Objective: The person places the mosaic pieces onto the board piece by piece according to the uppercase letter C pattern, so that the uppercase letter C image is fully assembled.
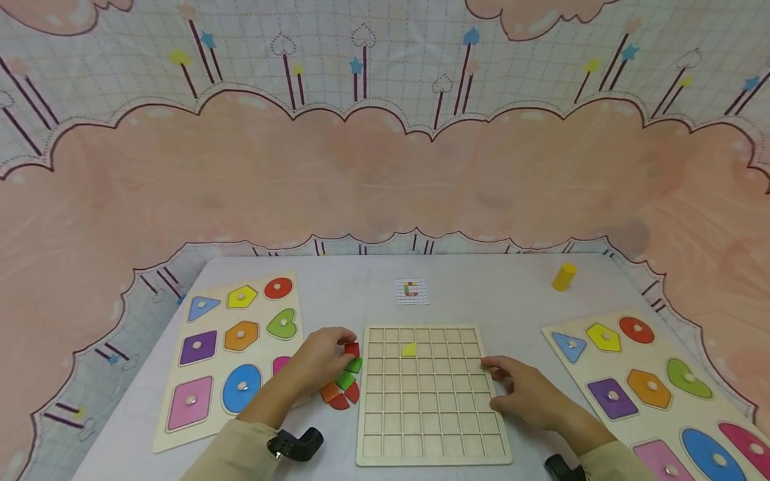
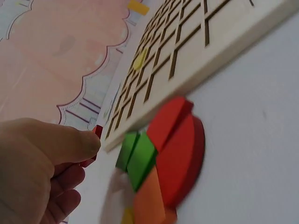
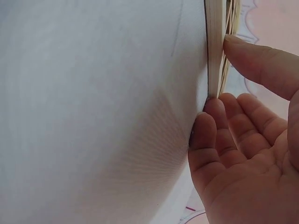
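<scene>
My left hand pinches a small red block between thumb and fingers, just left of the wooden grid board. Under that hand lies a small pile holding green blocks, orange blocks and red curved-edged pieces. One yellow piece sits in a cell near the board's top. At the board's right edge, my right hand touches the wood with thumb and index fingertip, its other fingers loosely bent. Fingers of the left hand partly hide the pile in the head view.
Shape puzzle boards with knobbed pieces lie at the left and right. A small pattern card lies beyond the grid board. At the back right stands a yellow cylinder.
</scene>
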`<state>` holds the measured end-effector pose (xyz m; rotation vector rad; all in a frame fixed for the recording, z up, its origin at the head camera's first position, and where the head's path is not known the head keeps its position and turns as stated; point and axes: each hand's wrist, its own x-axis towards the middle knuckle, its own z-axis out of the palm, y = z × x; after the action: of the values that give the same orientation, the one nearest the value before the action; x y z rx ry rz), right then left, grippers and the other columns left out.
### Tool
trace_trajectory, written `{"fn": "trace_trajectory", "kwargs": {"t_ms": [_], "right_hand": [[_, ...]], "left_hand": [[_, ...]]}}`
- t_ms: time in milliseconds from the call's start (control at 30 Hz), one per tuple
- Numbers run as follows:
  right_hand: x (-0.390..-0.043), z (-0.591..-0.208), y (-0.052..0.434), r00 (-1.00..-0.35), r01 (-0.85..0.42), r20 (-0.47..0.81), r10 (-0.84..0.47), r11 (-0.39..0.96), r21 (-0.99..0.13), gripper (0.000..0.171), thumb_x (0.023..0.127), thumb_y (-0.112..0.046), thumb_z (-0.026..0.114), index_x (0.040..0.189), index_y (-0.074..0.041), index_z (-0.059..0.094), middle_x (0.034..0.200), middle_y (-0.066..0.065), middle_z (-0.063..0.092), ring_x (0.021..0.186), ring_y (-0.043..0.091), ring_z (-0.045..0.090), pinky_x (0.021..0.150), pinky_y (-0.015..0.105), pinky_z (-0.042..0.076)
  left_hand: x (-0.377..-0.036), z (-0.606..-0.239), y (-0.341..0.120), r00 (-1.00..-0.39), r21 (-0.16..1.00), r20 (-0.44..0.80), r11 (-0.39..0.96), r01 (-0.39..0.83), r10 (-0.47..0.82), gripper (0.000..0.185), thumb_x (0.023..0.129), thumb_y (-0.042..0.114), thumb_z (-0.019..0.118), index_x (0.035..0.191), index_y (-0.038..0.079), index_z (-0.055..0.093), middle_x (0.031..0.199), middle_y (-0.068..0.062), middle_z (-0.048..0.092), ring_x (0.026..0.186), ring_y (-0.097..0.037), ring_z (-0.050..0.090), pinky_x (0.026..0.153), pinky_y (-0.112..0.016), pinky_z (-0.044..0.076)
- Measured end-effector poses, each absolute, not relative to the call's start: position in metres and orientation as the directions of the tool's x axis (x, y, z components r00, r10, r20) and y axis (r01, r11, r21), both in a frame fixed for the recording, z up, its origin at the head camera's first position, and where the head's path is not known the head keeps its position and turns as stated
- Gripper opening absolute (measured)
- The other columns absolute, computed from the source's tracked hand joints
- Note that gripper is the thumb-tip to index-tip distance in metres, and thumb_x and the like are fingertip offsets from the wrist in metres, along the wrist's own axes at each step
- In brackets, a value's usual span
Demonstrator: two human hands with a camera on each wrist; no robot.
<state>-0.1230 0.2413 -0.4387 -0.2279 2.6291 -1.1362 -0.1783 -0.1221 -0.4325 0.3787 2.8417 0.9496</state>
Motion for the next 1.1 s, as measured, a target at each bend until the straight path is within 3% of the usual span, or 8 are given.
{"fn": "trace_trajectory", "kwargs": {"t_ms": [233,567,1100], "right_hand": [[-0.124,-0.438,0.243,-0.948,-0.053,-0.180,-0.264,0.686,-0.726,0.066,0.078,-0.008,0.082,0.138,-0.002,0.054,0.129,0.008,0.060,0.117,0.030,0.056,0.097,0.049,0.047],[-0.124,-0.437,0.244,-0.941,-0.050,-0.194,-0.276,0.684,-0.728,0.066,0.078,-0.009,0.082,0.139,-0.004,0.054,0.129,0.008,0.060,0.118,0.030,0.056,0.096,0.049,0.047],[-0.124,-0.438,0.243,-0.948,-0.024,-0.205,-0.243,0.698,-0.716,0.065,0.077,-0.007,0.082,0.137,-0.005,0.056,0.125,0.007,0.061,0.116,0.028,0.056,0.097,0.049,0.047]], "left_hand": [[-0.186,-0.430,-0.096,-0.930,0.593,0.007,0.747,0.300,0.368,0.030,0.089,0.012,0.076,0.116,0.003,0.069,0.109,-0.008,0.068,0.100,-0.023,0.059,0.090,-0.041,0.054],[-0.193,-0.434,-0.061,-0.881,0.602,0.043,0.691,0.400,0.472,0.024,0.089,0.011,0.073,0.111,0.003,0.070,0.104,-0.007,0.069,0.097,-0.022,0.060,0.090,-0.041,0.052],[-0.194,-0.433,-0.046,-0.863,0.580,0.064,0.686,0.440,0.500,0.025,0.089,0.009,0.072,0.113,0.003,0.070,0.106,-0.008,0.070,0.100,-0.024,0.062,0.090,-0.040,0.052]]}}
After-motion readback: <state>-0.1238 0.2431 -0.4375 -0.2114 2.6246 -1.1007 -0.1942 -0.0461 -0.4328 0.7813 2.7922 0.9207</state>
